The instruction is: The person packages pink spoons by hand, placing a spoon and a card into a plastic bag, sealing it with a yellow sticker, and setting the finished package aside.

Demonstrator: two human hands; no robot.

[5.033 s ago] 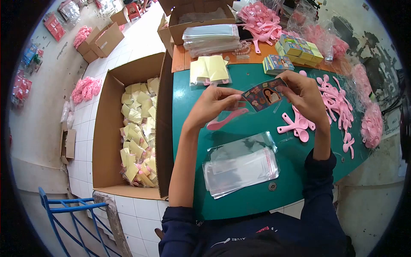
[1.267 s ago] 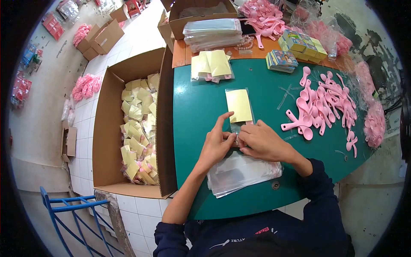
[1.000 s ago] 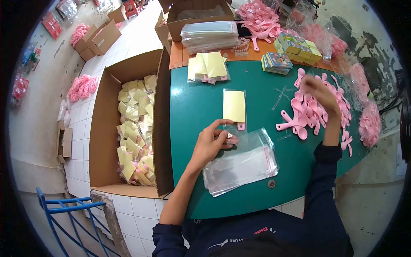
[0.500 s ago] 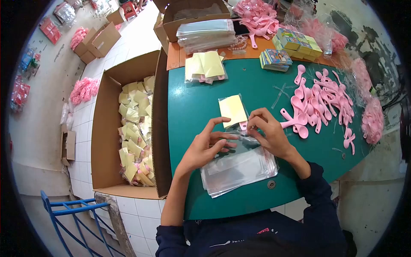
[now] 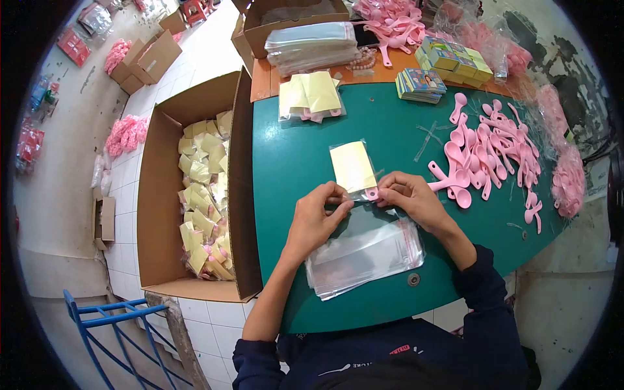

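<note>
A clear plastic bag with a pale yellow card [image 5: 353,166] and a pink spoon handle end [image 5: 372,194] inside lies on the green table. My left hand [image 5: 320,218] pinches the near left edge of this bag between thumb and fingers. At the near right corner, my right hand [image 5: 412,200] has its fingers closed on the bag's edge beside the pink end. Just below both hands rests a stack of flat clear bags [image 5: 364,257]. To the right, a heap of loose pink spoons [image 5: 480,159] is spread out.
Left of the table stands a big cardboard box [image 5: 188,97] of filled bags. Filled bags with yellow cards [image 5: 312,94] lie at the back left. Behind are bundled clear sleeves [image 5: 312,45], printed card stacks [image 5: 421,84] and more pink spoons [image 5: 393,29]. A blue metal frame [image 5: 114,320] stands at lower left.
My left hand has closed from spread fingers to a pinch on the bag's near edge. My right hand has lowered slightly onto the right corner.
</note>
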